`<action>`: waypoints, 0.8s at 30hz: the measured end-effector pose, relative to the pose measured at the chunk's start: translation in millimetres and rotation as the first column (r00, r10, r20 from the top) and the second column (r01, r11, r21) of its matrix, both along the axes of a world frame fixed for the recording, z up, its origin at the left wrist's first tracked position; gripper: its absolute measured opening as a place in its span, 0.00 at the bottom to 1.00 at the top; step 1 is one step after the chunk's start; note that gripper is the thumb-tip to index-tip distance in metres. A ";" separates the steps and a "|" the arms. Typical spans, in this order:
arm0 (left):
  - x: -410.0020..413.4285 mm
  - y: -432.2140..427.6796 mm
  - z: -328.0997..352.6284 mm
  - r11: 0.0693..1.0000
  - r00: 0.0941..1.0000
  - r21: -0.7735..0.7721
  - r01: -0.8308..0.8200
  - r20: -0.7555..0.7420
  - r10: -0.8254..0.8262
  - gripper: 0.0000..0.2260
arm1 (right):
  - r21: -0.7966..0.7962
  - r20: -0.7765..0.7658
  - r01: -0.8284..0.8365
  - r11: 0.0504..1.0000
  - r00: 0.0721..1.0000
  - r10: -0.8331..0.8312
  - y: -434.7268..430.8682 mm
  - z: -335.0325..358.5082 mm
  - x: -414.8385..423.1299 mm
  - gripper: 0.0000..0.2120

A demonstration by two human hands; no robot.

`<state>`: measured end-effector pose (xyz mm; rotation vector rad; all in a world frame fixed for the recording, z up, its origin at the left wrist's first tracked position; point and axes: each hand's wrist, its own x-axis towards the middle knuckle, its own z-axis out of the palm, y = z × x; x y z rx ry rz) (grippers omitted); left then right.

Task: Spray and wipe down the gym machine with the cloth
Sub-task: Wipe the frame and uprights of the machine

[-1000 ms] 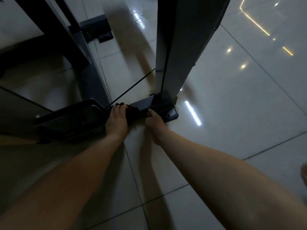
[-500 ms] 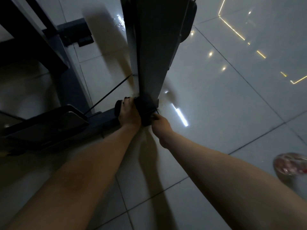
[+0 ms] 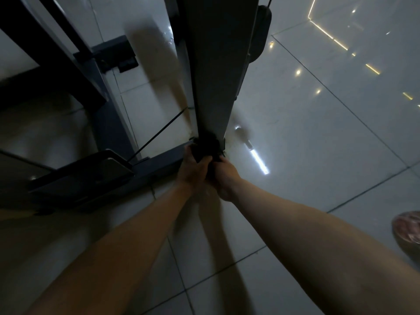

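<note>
A dark gym machine stands on pale floor tiles, with a tall grey upright post (image 3: 216, 71) rising from a low base bar (image 3: 159, 164). A dark cloth (image 3: 208, 146) is bunched against the foot of the post. My left hand (image 3: 193, 171) grips the cloth from the left, fingers curled round it. My right hand (image 3: 223, 176) holds the same cloth from the right, close against the left hand. The dim light hides most of the fingers. No spray bottle is in view.
A thin black cable (image 3: 159, 134) runs from the post down to a dark footplate (image 3: 86, 176) at the left. More frame members (image 3: 75, 64) stand at the upper left. A foot in a slipper (image 3: 408, 228) shows at the right edge. Glossy tiles lie to the right.
Both hands slid the cloth rightwards along the base bar to the foot of the upright post and came closer together. The camera swung left and tilted up.
</note>
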<state>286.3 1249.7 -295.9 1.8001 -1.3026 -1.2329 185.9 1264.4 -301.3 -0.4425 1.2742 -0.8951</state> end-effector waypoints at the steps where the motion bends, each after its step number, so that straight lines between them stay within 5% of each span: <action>1: 2.6 -0.7 -0.2 0.999 0.997 -0.043 0.033 0.069 -0.030 0.31 | 0.003 -0.034 0.056 0.998 0.998 -0.055 -7.0 -4.4 -2.7 0.14; 4: 7.3 -5.3 1.6 0.978 0.997 -0.193 0.076 0.042 -0.069 0.28 | 0.049 -0.111 0.273 0.961 0.957 -0.266 -30.1 -11.4 -18.2 0.13; 7: 8.4 -6.3 6.9 0.972 0.987 -0.198 0.130 -0.067 -0.146 0.25 | 0.083 -0.016 0.392 0.916 0.920 -0.392 -51.9 -16.8 -24.2 0.16; 11: 12.0 -3.6 14.2 0.970 0.979 -0.143 0.197 -0.017 -0.201 0.22 | 0.103 0.016 0.229 0.968 0.973 -0.231 -51.0 -10.9 10.5 0.16; 15: 35.4 3.3 19.3 0.985 0.950 -0.094 0.147 0.291 -0.114 0.18 | 0.097 0.062 0.009 0.995 0.998 -0.015 -29.4 -3.2 49.7 0.16; 20: 88.3 29.2 48.0 0.983 0.977 -0.181 -0.027 0.204 0.064 0.16 | 0.002 -0.133 -0.122 0.993 0.984 0.121 -24.9 32.9 84.0 0.10; 24: 118.0 48.1 56.5 0.978 0.961 -0.173 -0.118 0.230 0.156 0.13 | -0.058 -0.124 -0.229 0.972 0.967 0.221 7.2 52.7 106.0 0.08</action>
